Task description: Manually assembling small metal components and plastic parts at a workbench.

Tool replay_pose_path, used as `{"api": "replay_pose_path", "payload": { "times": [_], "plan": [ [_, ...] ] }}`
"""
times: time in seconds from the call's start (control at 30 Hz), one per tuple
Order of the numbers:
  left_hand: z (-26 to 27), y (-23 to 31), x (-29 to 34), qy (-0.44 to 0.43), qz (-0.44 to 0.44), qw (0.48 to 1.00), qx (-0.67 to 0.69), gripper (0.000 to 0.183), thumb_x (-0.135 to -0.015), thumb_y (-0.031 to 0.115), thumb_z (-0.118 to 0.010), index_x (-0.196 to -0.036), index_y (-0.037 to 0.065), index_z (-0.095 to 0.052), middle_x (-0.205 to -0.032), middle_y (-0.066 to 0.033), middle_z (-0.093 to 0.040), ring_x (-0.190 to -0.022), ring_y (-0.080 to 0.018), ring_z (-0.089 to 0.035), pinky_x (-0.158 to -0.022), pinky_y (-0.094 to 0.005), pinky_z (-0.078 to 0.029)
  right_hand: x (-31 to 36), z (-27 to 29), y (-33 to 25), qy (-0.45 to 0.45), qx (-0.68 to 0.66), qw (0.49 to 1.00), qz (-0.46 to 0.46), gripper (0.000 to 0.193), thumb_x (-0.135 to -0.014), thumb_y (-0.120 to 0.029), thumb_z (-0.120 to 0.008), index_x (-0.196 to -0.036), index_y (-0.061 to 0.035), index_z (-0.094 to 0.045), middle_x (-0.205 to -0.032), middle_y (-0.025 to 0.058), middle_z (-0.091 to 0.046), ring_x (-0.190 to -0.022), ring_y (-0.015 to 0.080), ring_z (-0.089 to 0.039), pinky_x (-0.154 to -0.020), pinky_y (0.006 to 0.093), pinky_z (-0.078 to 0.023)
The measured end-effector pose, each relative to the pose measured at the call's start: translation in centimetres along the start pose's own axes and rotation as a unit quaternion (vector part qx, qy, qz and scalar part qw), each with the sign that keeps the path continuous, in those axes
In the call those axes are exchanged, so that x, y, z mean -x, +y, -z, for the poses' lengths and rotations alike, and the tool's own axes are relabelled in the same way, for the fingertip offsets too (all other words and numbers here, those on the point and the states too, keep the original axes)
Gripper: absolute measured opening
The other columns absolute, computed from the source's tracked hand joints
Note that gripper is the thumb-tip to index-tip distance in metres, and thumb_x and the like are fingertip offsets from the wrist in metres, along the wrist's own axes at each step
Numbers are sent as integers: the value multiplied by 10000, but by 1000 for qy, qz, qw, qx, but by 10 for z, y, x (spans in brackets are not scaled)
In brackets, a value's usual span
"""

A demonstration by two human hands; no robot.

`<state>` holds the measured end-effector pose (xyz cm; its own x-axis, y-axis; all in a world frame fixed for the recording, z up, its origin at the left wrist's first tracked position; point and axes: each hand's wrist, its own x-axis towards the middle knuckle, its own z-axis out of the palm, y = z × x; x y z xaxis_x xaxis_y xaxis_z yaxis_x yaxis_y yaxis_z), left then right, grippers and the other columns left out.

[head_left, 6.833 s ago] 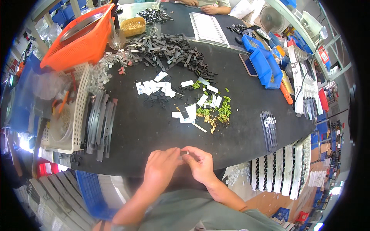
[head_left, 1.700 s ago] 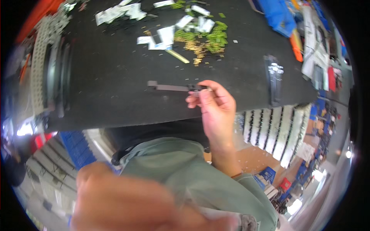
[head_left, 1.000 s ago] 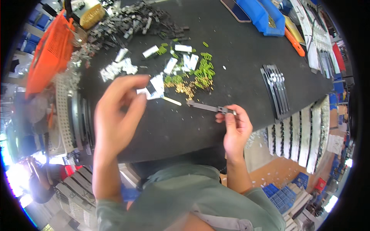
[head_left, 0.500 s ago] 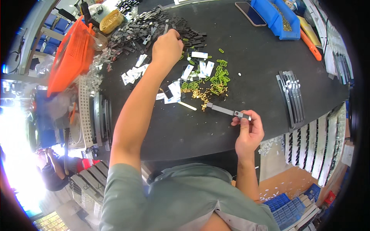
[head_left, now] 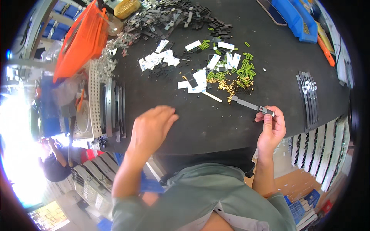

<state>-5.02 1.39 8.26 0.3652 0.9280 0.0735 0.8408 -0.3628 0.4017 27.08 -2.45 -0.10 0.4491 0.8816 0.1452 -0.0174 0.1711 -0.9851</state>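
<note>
My right hand grips a grey metal bar by its near end, between thumb and fingers; a small dark block with a hole sits on the bar by the fingertips. The bar's far end points left, toward scattered brass pieces. My left hand hovers over the table's near left part, slightly blurred, its fingers stretched forward and the thumb apart, with nothing visible in it. Ahead of the hands lie green oval rings, white stickers, a black rectangular piece and a thin pale stick.
A heap of black parts covers the far left. More bars lie at the right, with others beside a white perforated basket. An orange basket, a blue bin and a phone border the table.
My left hand has drawn back from the black heap to the near left of the table. My right hand still holds the bar. The whole view has shifted, moving the table's contents rightward.
</note>
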Motion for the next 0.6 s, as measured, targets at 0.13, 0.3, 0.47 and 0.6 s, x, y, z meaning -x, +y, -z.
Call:
{"api": "replay_pose_path", "payload": {
  "times": [0.13, 0.3, 0.47, 0.6],
  "plan": [
    [0, -7, -54, 92, -27, 995, 23, 165, -918, 96, -685, -1049, 5, -724, -982, -156, -704, -941, -357, -690, -805, -414, -557, 0, 0, 1, 4, 8, 1000, 8, 158, -1025, -28, -580, -1167, 31, -611, -975, 92, -683, -789, 128, -661, -730, 283, -568],
    [-32, -25, -134, 122, -72, 989, 43, 153, -931, 111, -653, -1027, 35, -745, -1009, -138, -707, -944, -345, -677, -835, -420, -541, 0, -5, -1, 5, 11, 1000, 1, 150, -1022, -20, -575, -1159, 25, -615, -891, 74, -691, -768, 113, -653, -735, 263, -555],
    [-64, -21, -199, 91, -32, 994, -44, 197, -920, 183, -661, -1034, 54, -756, -1002, -132, -696, -973, -338, -678, -864, -435, -541, 0, -5, -4, 1, 10, 1000, -5, 138, -1022, -22, -583, -1150, 18, -617, -929, 58, -670, -801, 111, -655, -750, 261, -557],
    [-79, -16, -206, 78, 13, 994, -70, 197, -895, 224, -700, -983, 57, -755, -996, -145, -686, -957, -347, -677, -850, -456, -544, 0, -2, -2, 0, 10, 1000, -10, 142, -1020, -21, -586, -1152, 21, -618, -937, 49, -656, -808, 118, -659, -753, 265, -562]
  ]
}}
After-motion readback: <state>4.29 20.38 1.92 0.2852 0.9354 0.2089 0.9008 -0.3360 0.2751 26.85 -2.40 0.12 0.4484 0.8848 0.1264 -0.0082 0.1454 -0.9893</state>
